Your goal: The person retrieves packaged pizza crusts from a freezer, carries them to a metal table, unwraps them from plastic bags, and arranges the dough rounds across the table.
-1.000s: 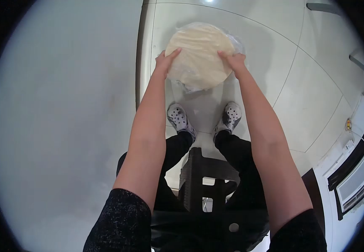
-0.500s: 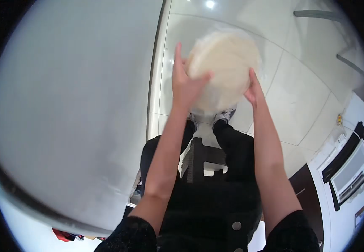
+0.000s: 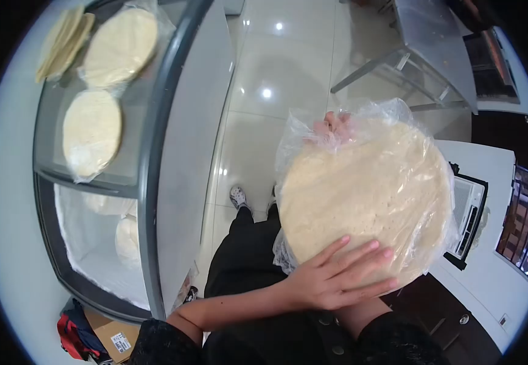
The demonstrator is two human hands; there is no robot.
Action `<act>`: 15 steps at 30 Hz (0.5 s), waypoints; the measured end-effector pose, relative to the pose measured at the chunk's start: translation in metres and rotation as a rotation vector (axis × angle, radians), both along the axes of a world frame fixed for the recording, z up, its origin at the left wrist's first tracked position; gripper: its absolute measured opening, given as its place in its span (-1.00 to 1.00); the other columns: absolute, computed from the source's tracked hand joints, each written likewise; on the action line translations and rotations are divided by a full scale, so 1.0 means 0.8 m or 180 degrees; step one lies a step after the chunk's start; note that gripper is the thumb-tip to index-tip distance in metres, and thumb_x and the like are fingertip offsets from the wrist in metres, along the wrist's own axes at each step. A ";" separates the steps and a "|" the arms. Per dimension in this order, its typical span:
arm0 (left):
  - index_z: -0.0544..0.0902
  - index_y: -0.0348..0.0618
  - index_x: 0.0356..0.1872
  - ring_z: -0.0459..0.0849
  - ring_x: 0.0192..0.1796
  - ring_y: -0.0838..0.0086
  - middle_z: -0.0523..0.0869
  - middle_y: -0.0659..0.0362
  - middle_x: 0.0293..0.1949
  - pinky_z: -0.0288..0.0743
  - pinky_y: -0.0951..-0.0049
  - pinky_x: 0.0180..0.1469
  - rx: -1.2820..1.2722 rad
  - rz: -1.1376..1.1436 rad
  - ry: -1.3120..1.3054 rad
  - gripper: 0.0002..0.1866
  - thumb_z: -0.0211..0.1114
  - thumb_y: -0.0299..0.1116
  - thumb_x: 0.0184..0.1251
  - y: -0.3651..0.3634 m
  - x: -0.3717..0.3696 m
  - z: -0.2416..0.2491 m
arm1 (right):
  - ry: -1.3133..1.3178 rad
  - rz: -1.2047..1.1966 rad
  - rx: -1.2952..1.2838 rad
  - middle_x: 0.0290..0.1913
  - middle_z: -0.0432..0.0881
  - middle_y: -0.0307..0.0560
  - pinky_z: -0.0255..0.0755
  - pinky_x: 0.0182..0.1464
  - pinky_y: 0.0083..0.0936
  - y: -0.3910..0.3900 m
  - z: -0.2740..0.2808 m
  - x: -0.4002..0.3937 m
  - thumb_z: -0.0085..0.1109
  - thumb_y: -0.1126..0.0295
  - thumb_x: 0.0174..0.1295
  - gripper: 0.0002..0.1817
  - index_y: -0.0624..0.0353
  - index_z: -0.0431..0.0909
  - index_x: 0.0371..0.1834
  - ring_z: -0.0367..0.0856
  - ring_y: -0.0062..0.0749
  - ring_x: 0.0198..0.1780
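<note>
A large round pizza base [image 3: 367, 188] in a clear plastic bag is raised in front of my body, its flat face toward me. My left hand [image 3: 337, 277] lies on the near part of this face, fingers spread over the plastic. Behind the base runs my right forearm, and the fingers of my right hand [image 3: 335, 126] curl over the far edge through the bag. Its palm is hidden. On the left, bagged pizza bases [image 3: 121, 47] lie on the glass lid [image 3: 131, 121] of a chest freezer [image 3: 181, 152].
Through the freezer's open section, frosted white walls [image 3: 81, 237] and more bagged bases [image 3: 127, 240] show. A steel table [image 3: 434, 45] stands at the far right over the tiled floor [image 3: 276, 67]. A cardboard box [image 3: 108, 331] sits at lower left, and a white counter [image 3: 483, 155] at right.
The view has turned and now takes in the freezer top. The bagged base has come up closer to me; my left hand has shifted from its side onto its face, my right hand behind it.
</note>
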State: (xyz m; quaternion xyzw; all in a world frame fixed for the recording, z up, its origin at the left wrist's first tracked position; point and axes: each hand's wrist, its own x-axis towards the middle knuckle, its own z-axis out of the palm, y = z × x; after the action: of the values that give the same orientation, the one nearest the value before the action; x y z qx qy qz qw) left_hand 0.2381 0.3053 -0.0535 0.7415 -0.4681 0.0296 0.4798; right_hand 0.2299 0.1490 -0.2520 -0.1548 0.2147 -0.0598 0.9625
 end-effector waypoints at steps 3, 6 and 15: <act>0.56 0.30 0.03 0.48 0.17 0.35 0.51 0.15 0.12 0.16 0.26 0.29 -0.0145 -0.0085 -0.0102 -0.61 0.21 -0.24 0.10 0.009 -0.009 0.054 | -0.0176 0.0060 -0.0114 0.22 0.34 -0.06 0.37 0.18 -0.29 0.004 0.067 -0.015 -0.05 -0.07 0.23 -0.33 0.11 0.14 0.30 0.36 -0.25 0.19; 0.57 0.20 0.03 0.46 0.18 0.22 0.48 0.05 0.15 0.25 0.22 0.22 -0.0212 -0.0310 0.0174 -0.57 0.28 -0.20 0.02 0.030 -0.007 0.086 | -0.0315 0.0157 -0.0167 0.22 0.34 -0.05 0.37 0.17 -0.29 0.016 0.105 -0.024 -0.05 -0.08 0.23 -0.32 0.11 0.15 0.30 0.36 -0.25 0.19; 0.34 -0.14 0.22 0.33 0.24 0.08 0.34 -0.03 0.21 0.25 0.22 0.22 -0.0710 0.0017 0.1053 -0.15 0.46 -0.29 -0.28 0.036 -0.014 0.129 | -0.0656 0.0533 -0.0207 0.21 0.35 -0.05 0.37 0.17 -0.28 0.019 0.151 -0.015 -0.05 -0.12 0.21 -0.30 0.09 0.15 0.29 0.36 -0.25 0.19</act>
State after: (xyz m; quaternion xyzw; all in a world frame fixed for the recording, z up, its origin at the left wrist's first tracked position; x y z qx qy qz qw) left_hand 0.2271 0.3341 0.0495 0.6797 -0.3748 -0.0397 0.6293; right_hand 0.2181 0.1639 -0.1314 -0.1963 0.0989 -0.0018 0.9755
